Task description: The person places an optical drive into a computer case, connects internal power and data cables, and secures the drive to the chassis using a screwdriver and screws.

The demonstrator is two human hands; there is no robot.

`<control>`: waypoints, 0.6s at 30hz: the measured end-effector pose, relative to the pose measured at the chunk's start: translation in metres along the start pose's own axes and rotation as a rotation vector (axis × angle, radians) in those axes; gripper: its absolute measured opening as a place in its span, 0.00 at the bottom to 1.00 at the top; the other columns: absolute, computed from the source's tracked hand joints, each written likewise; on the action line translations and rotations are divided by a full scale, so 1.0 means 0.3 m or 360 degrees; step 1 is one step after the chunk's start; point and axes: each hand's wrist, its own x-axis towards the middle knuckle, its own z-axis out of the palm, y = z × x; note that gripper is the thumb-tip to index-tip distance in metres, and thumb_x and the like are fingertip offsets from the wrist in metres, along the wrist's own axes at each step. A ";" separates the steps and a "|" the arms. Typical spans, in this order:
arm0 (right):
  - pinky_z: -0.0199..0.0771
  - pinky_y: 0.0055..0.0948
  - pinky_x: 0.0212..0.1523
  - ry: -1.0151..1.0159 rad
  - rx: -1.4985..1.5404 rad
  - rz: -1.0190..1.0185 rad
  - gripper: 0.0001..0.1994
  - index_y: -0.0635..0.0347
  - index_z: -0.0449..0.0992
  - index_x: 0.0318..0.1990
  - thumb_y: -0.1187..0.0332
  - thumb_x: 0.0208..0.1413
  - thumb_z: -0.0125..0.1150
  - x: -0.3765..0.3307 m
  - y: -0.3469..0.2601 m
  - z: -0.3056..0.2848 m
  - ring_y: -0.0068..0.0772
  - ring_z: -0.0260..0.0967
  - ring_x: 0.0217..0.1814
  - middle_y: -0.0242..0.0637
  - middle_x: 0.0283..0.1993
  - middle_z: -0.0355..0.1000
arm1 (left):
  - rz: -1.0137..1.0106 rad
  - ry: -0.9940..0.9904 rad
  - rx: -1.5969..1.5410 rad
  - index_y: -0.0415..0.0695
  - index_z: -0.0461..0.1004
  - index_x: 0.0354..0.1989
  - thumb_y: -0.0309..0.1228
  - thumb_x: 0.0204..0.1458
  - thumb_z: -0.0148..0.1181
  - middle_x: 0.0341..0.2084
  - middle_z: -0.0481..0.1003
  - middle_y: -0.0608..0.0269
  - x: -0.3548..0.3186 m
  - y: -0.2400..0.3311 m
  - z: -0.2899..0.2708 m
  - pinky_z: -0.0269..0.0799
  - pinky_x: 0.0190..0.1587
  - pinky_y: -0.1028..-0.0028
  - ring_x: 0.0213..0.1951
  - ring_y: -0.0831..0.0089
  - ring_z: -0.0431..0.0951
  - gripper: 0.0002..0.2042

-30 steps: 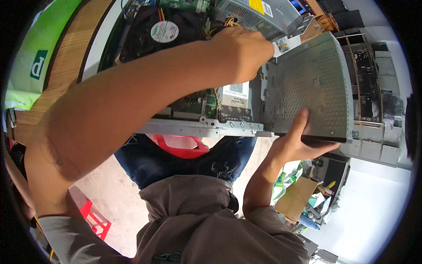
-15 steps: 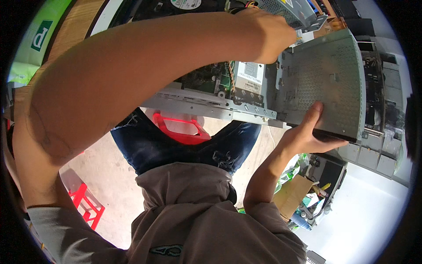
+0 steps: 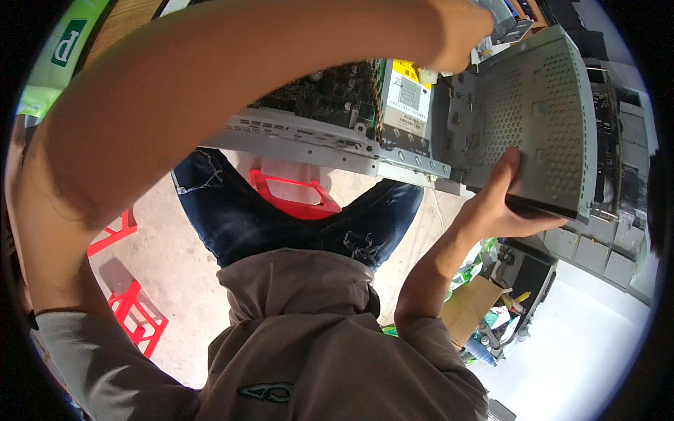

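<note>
An open grey computer case (image 3: pixel 337 144) lies in front of me with its green circuit board (image 3: pixel 319 95) and a silver box with a yellow label (image 3: pixel 406 98) showing. A perforated grey metal drive cage (image 3: pixel 540 119) is swung up at the case's right end. My right hand (image 3: pixel 502 203) grips the cage's lower edge from below. My left arm crosses the whole view, and my left hand (image 3: pixel 460 31) reaches over the case at the top, its fingers closed on a grey part near the cage's top corner; what it holds is mostly cut off.
Red plastic stools (image 3: pixel 291 196) (image 3: pixel 137 312) stand on the concrete floor below me. Stacked grey computer cases (image 3: pixel 611 231) fill the right side. A cardboard box with clutter (image 3: pixel 477 309) sits at lower right. A green sign (image 3: pixel 67 45) lies at upper left.
The view has tilted downward, so the case and cage sit higher in the picture. My left hand has reached farther up and right. My right hand keeps its grip on the cage.
</note>
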 end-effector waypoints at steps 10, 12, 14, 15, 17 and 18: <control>0.62 0.44 0.68 -0.0272 -0.0246 -0.0282 0.68 0.67 0.51 0.71 0.25 0.31 0.75 -0.001 0.042 -0.074 0.48 0.59 0.69 0.50 0.67 0.57 | -0.0874 0.0201 -0.0552 0.35 0.78 0.43 0.47 0.70 0.42 0.31 0.78 0.56 0.133 0.227 -0.236 0.71 0.46 0.67 0.35 0.66 0.77 0.25; 0.61 0.44 0.68 -0.0267 -0.0142 -0.0238 0.69 0.66 0.51 0.71 0.24 0.30 0.75 -0.003 0.041 -0.071 0.47 0.59 0.70 0.50 0.67 0.57 | -0.0317 0.0107 -0.0862 0.35 0.77 0.44 0.49 0.72 0.39 0.32 0.77 0.56 0.054 0.137 -0.246 0.70 0.47 0.67 0.37 0.67 0.75 0.27; 0.56 0.45 0.71 -0.0349 -0.0091 -0.0188 0.71 0.66 0.49 0.73 0.31 0.25 0.81 -0.006 0.031 -0.068 0.44 0.56 0.72 0.49 0.75 0.50 | 0.0182 0.0058 -0.1044 0.35 0.77 0.45 0.49 0.71 0.40 0.34 0.77 0.53 0.025 0.057 -0.220 0.71 0.48 0.66 0.39 0.65 0.76 0.27; 0.53 0.45 0.73 -0.0373 0.0063 0.0001 0.73 0.66 0.48 0.75 0.35 0.23 0.84 -0.009 0.022 -0.070 0.42 0.55 0.74 0.49 0.78 0.47 | 0.0219 0.0111 -0.0983 0.35 0.76 0.46 0.49 0.71 0.40 0.36 0.77 0.50 0.038 0.047 -0.196 0.71 0.49 0.66 0.40 0.64 0.76 0.27; 0.59 0.43 0.70 -0.0416 0.0189 0.0060 0.67 0.64 0.48 0.75 0.43 0.29 0.86 -0.008 0.009 -0.071 0.43 0.58 0.71 0.49 0.75 0.51 | 0.0513 0.0426 -0.0573 0.33 0.75 0.49 0.47 0.71 0.41 0.39 0.77 0.46 0.051 0.011 -0.143 0.71 0.50 0.64 0.43 0.60 0.77 0.26; 0.62 0.43 0.69 -0.0438 0.0233 0.0098 0.64 0.64 0.49 0.74 0.48 0.33 0.87 -0.008 0.002 -0.074 0.43 0.60 0.70 0.48 0.73 0.54 | 0.0764 0.0681 -0.0216 0.32 0.74 0.51 0.45 0.71 0.42 0.42 0.77 0.43 0.054 -0.006 -0.119 0.72 0.51 0.63 0.45 0.57 0.77 0.25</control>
